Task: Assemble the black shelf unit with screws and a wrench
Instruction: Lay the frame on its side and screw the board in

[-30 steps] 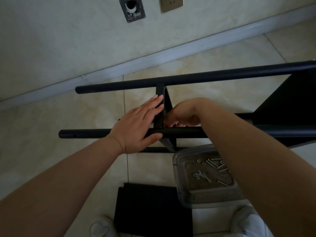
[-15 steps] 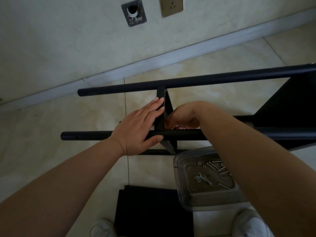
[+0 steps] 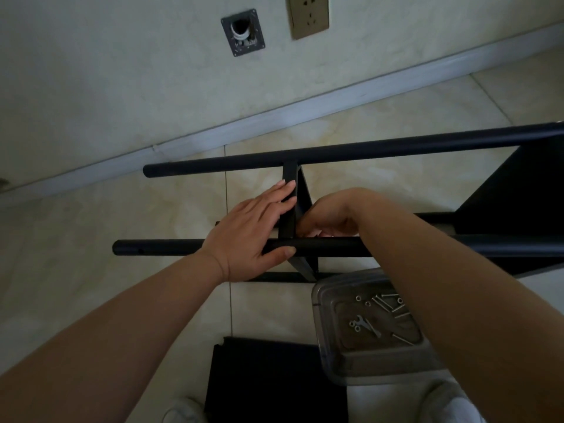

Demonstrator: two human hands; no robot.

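The black shelf unit lies on its side on the tiled floor, with a far tube (image 3: 396, 148) and a near tube (image 3: 158, 248). An upright black panel (image 3: 290, 175) spans between them. My left hand (image 3: 250, 230) presses flat against that panel, fingers straight and thumb along the near tube. On the other side of the panel my right hand (image 3: 329, 215) has its fingers curled at the joint just behind the near tube; what they hold is hidden. A small wrench (image 3: 364, 325) and several screws (image 3: 393, 303) lie in a clear plastic tray (image 3: 317, 300).
A larger black shelf (image 3: 518, 193) is fitted to the frame at the right. A loose black panel (image 3: 274, 377) lies on the floor by my shoes (image 3: 183, 410). The wall with a socket (image 3: 308, 13) and baseboard runs behind.
The camera has tilted slightly, so everything sits a little lower in view. Both hands stay at the same joint, the left flat on the panel.
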